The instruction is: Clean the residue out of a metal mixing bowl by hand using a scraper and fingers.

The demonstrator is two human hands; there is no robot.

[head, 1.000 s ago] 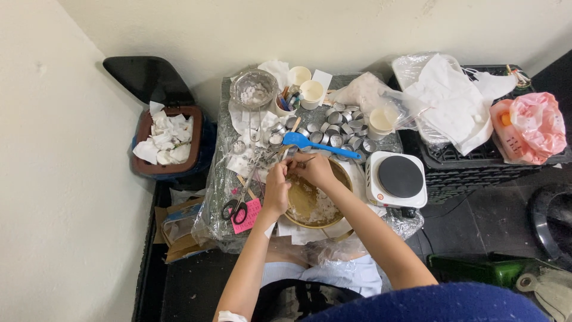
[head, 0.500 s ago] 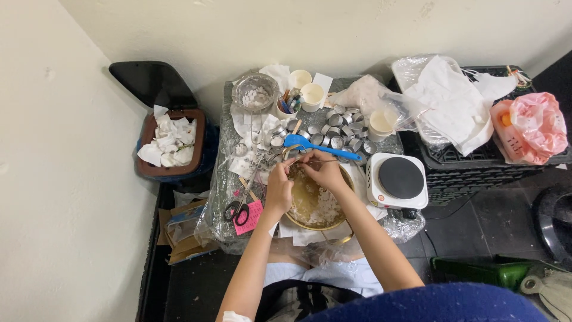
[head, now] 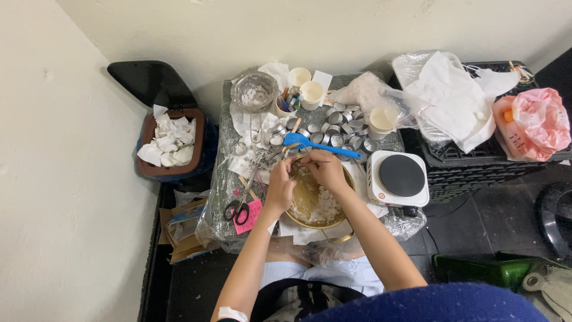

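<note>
left hand (head: 279, 189): i see it over the left rim of the pan, fingers curled in together; i cannot tell whether they pinch anything.
right hand (head: 325, 169): over the far rim of the pan, fingertips drawn together on what looks like a thin stick pointing left; too small for me to be sure of the grip.
pan (head: 314, 223): round, gold-rimmed, on the table's near edge just in front of me, under both hands; pale white flakes lie in its right half.
spatula (head: 319, 145): blue, lying flat just beyond the hands, blade to the left, handle running right toward the hotplate.
tins (head: 341, 126): small round metal cups, crowded together behind the spatula, mid-table.
hotplate (head: 397, 177): white with a dark round top, just right of the pan.
scissors (head: 239, 209): black handles, lying left of the pan, resting on a pink card (head: 250, 218).
cups (head: 311, 94): pale paper cups at the far edge; another one stands by the tins on the right.
glass bowl (head: 254, 90): far left corner of the table, white bits inside.
bin (head: 170, 143): brown, on the floor left of the table, full of crumpled white paper.
crate (head: 471, 161): black, right of the table, with white plastic and a pink bag (head: 536, 122) on top.
</note>
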